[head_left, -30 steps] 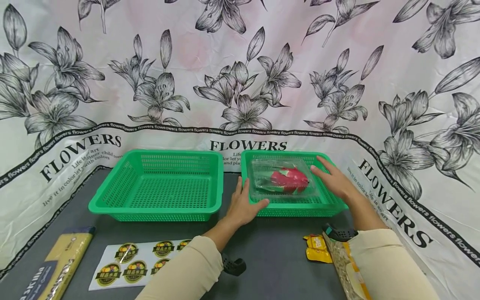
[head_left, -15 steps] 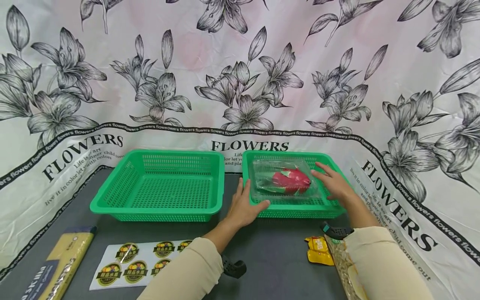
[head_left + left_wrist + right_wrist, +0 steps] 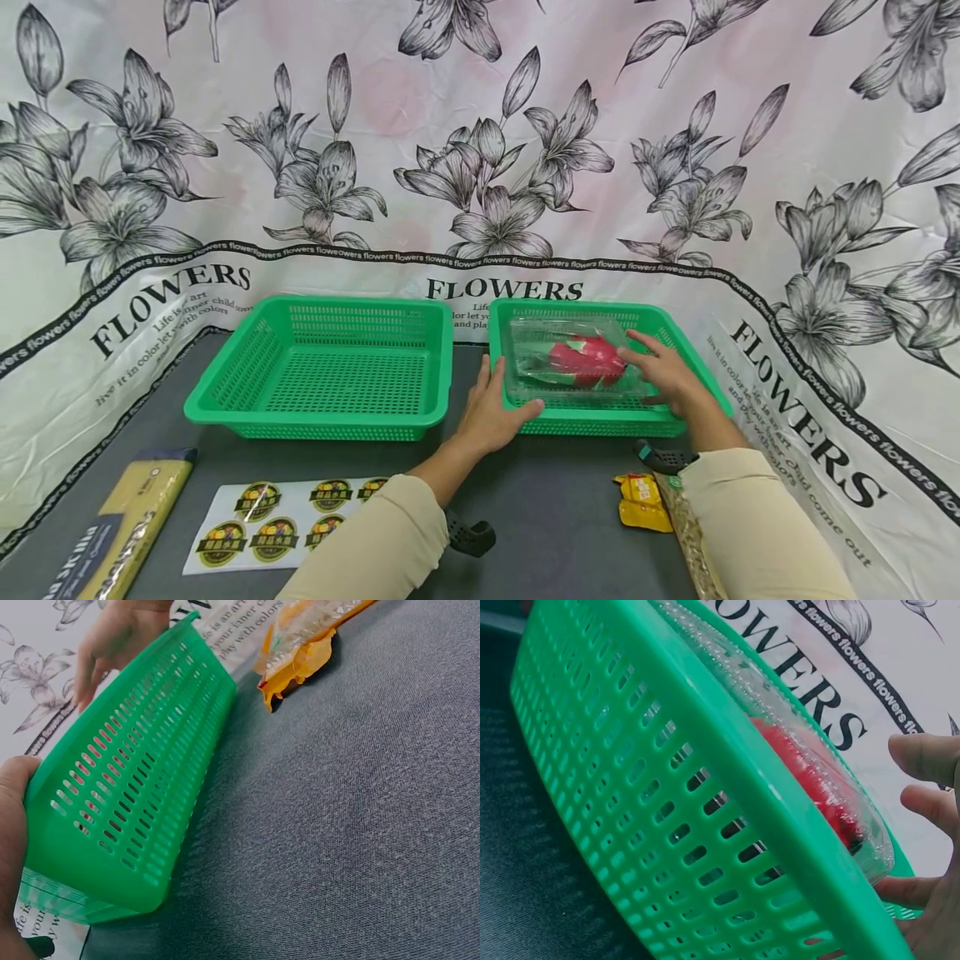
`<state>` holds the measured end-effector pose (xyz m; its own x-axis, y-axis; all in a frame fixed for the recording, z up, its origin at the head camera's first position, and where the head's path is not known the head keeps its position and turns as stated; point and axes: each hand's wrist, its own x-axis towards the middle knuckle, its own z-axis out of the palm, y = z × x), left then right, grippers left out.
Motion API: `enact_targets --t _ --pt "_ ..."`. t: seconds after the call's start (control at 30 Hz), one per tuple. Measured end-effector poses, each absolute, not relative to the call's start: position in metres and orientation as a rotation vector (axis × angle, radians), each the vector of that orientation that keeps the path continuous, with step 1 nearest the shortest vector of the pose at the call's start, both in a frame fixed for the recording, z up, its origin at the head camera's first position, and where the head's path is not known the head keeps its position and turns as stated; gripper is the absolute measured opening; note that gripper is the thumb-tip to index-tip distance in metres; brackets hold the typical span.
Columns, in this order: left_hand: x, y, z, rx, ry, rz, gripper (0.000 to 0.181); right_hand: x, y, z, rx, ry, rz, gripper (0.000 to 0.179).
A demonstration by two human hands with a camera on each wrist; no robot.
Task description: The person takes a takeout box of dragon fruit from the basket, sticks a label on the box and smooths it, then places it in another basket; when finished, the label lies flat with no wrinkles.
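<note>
A red dragon fruit lies inside a clear plastic box, which sits in the right-hand green basket. My left hand rests at that basket's left front corner, fingers extended along its side and thumb spread at the front rim. In the left wrist view, the thumb is right at the basket's rim. My right hand reaches over the basket's right side, its spread fingers at the box's right end. The right wrist view shows these fingers beside the box's end.
A second green basket stands to the left. In front lie a sheet of round stickers and a long yellow pack. A small yellow packet and a clear bag lie near the right forearm. A floral curtain hangs behind.
My right hand has moved left from the basket's right rim to the box's right end. My left hand keeps its place at the corner. The head view has shifted slightly.
</note>
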<state>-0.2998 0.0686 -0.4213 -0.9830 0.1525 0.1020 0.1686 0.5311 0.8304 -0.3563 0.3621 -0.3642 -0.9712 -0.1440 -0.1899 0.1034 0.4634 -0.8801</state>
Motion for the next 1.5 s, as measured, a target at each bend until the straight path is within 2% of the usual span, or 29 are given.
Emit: enact_targets --t 0.5,1.5 --pt "-0.3 0.07 -0.425 -0.246 -2.737 -1.498 0.094 -0.366 0.364 -0.379 0.041 2.307 -1.662 0.07" --pt "-0.3 0.071 -0.421 -0.222 -2.731 -1.517 0.093 -0.374 0.367 -0.378 0.23 2.079 -1.912 0.063"
